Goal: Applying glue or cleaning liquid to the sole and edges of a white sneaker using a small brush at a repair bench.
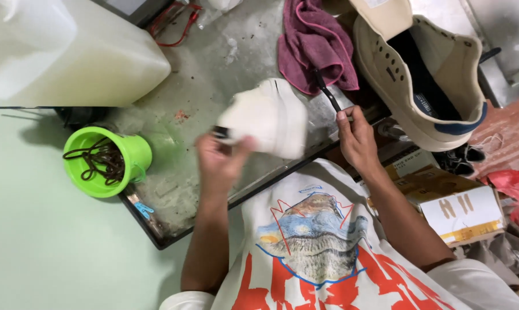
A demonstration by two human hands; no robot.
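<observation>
My white printed tee (322, 247) is nearest, and just above it my left hand (222, 161) grips a blurry white sneaker (268, 117) while my right (357, 135) pinches a thin black brush (327, 92), so a loose grip could drop it.

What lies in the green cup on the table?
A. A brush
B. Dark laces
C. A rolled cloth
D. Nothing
B: a tangle of dark laces sits inside the green cup, left of the left hand that holds the white shoe.
</observation>
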